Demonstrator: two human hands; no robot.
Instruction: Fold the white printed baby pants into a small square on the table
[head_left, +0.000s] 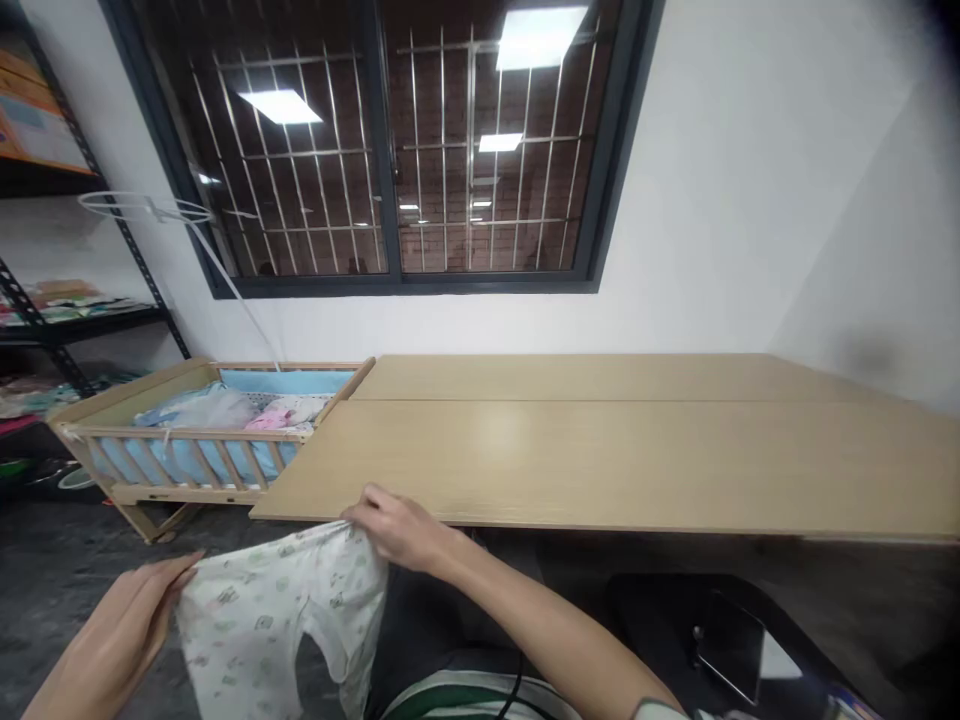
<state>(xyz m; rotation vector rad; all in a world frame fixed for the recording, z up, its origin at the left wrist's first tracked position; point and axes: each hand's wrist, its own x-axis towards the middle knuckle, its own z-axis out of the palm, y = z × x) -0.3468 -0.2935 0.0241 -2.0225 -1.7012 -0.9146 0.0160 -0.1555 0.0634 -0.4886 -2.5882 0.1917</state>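
Between my two hands hangs a small pair of white baby pants with a faint green and brown print, its legs pointing down. My left hand pinches one top corner, at the lower left. The other top corner is pinched in my right hand, just in front of the table's near edge. The upper edge of the cloth is stretched between the hands, above my lap. The lower end of the pants runs out of view.
Ahead lies a wide wooden table. At its left stands a wooden crib with blue lining and cloth items, below a white hoop stand. Metal shelves rise at far left. A phone rests on a black surface at lower right.
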